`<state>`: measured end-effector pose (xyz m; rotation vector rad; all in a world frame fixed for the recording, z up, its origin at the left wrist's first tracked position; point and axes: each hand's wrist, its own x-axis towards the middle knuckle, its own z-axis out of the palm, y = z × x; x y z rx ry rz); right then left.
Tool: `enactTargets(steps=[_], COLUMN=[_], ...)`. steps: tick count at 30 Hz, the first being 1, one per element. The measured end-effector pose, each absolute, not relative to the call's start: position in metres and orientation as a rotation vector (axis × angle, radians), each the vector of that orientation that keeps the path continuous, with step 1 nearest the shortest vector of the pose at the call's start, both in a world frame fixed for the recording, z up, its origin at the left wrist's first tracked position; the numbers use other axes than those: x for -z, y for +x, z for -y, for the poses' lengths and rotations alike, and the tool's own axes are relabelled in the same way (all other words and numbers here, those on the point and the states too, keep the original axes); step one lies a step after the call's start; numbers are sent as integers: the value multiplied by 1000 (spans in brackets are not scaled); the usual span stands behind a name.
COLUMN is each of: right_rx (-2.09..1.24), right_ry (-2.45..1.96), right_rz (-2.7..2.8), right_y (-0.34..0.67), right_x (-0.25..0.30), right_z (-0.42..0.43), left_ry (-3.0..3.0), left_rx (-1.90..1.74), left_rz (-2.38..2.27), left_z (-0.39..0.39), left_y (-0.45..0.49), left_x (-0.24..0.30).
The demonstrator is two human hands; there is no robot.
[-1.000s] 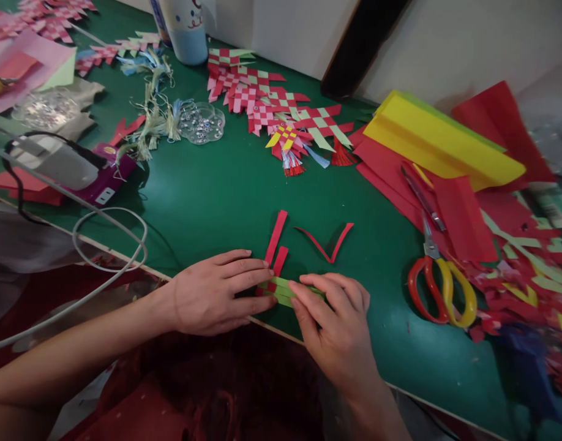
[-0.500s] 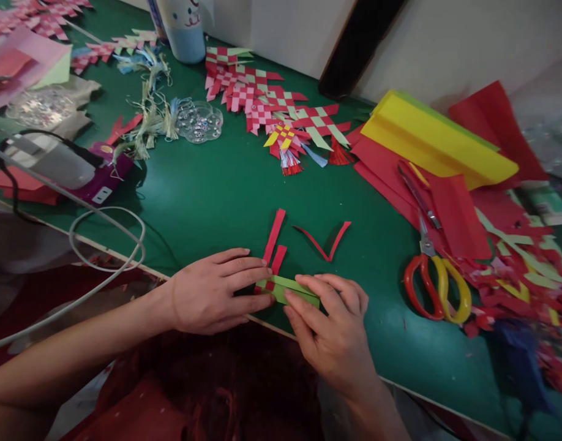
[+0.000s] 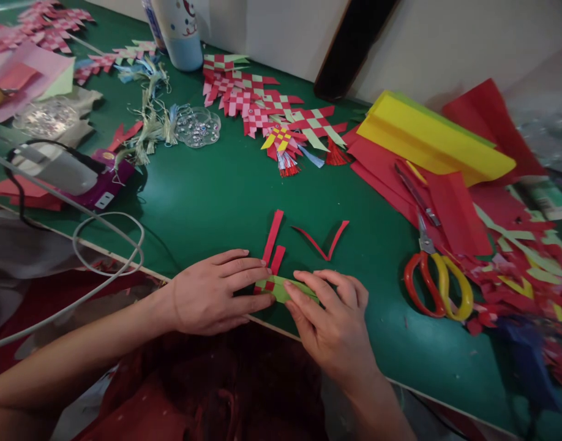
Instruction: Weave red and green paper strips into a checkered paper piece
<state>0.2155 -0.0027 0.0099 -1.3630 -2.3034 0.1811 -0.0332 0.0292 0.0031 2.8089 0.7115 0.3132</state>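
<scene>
Work surface: green tabletop [image 3: 202,196], edged by a pale strip [image 3: 439,409] along the near side.
Rear boundary: whitish wall [image 3: 281,37]; a dark bar [image 3: 354,49] leans diagonally against it.
Woven piece: red-and-green paper weave [image 3: 266,286] at the near table edge, between the hands, partly covered by fingers.
Left hand: palm down [image 3: 212,294], fingers extended and laid on the weave; not clenched.
Right hand: thumb and fingers [image 3: 333,306] pinching the green strips [image 3: 281,291] of the weave.
Loose strip: red, V-shaped strip [image 3: 327,255], beyond the right hand.
Rear centre: overlapping row of checkered paper fish [image 3: 237,101]; a clear tray [image 3: 199,128] of small beads to its left, beside pale tassels [image 3: 150,130].
Rear container: white-and-blue bottle [image 3: 184,52], upright near the wall.
Left side: purple power strip [image 3: 107,190], white adapter [image 3: 60,168], looped white cable [image 3: 118,272] crossing the table edge.
Right side: folded yellow sheet [image 3: 437,138] on red sheets [image 3: 382,174]; scissors [image 3: 427,245] with red and yellow handles; scattered scraps [image 3: 533,266] alongside.
</scene>
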Motion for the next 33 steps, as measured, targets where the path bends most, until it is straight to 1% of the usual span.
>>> enactTargets(steps=[11, 14, 19, 25, 33], right_rx=[-159, -150, -132, -125, -260], right_ry=[-1344, -1342, -1332, -1338, -1325], right_rz=[2280, 2281, 2278, 2275, 2356], right_y=[217, 217, 217, 216, 219], right_x=[-5, -3, -2, -4, -22], right_z=[5, 4, 4, 5, -14], left_ry=[2875, 2917, 2936, 2906, 2865], left_rx=[-287, -349, -453, -375, -434], left_rz=[-710, -723, -866, -1037, -1182], left_z=[-26, -18, 4, 20, 23], left_y=[-35, -35, -28, -17, -2], left_x=[-5, -7, -6, -1, 6])
